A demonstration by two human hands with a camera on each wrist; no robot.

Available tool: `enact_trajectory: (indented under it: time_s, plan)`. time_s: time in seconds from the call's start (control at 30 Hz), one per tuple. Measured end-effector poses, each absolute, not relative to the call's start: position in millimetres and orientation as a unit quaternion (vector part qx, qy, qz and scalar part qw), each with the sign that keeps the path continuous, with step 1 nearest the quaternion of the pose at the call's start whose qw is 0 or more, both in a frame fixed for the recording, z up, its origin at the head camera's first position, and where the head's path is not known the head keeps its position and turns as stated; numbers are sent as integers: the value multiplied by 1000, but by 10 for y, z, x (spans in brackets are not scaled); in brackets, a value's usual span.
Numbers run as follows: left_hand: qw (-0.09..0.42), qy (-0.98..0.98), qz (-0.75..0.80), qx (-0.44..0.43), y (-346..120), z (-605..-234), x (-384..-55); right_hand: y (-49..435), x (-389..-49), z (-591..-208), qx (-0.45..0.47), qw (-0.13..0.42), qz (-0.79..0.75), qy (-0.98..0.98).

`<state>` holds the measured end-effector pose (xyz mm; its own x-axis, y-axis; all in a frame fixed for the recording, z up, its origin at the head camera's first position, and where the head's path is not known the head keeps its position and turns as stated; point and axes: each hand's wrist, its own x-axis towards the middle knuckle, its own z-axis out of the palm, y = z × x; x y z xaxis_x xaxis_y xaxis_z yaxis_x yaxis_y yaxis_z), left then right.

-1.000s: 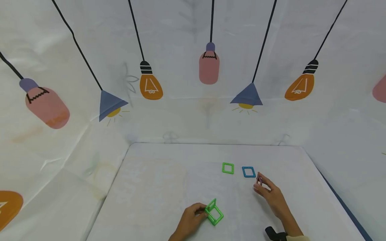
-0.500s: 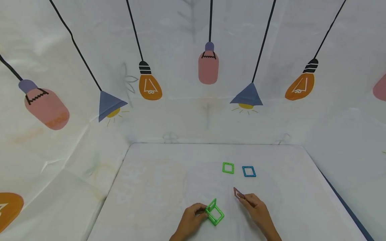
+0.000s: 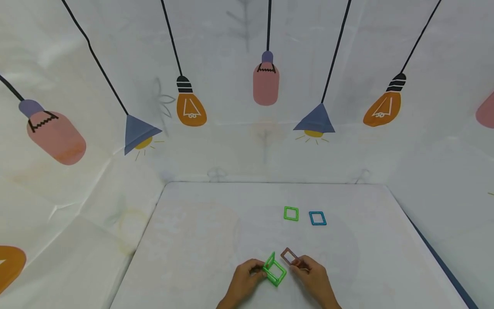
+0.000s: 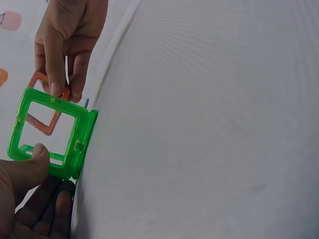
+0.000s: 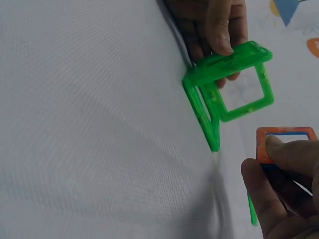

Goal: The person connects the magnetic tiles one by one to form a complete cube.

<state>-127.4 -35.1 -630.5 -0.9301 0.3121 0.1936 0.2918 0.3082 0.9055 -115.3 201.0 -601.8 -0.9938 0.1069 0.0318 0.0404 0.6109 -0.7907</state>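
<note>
My left hand [image 3: 245,277] grips a small structure of green square magnetic tiles [image 4: 79,139], hollow frames joined edge to edge at angles. The left thumb lies over one frame's edge, with the fingers behind and below. Just right of it, my right hand [image 3: 313,277] pinches a single orange square tile [image 5: 284,130] between thumb and fingers. This tile is tilted, its free corner pointing toward the green structure, with a small gap between them in the right wrist view. In the left wrist view the orange tile partly shows behind the green frame.
Farther back on the white table [image 3: 193,240] lie a loose green square tile [image 3: 286,213] and, to its right, a blue square tile [image 3: 311,218]. A white sheet [image 3: 231,146] printed with lamps and bulbs rises behind the table and along its sides.
My right hand has brought the orange tile from beside the blue tile leftward and nearer, close to the green structure. My left hand keeps its hold and barely moves.
</note>
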Motion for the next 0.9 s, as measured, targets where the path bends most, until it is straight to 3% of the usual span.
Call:
enact_trajectory:
  time_s: [0.37,0.9]
  plan:
    - [25,806,558,196,-357,-6305,-1257,1850,-1185,-6055,25,80,369,-926]
    - [31,816,542,196,-354,-6351,-1275,1747,-1222,-6100,38,58,324,-943]
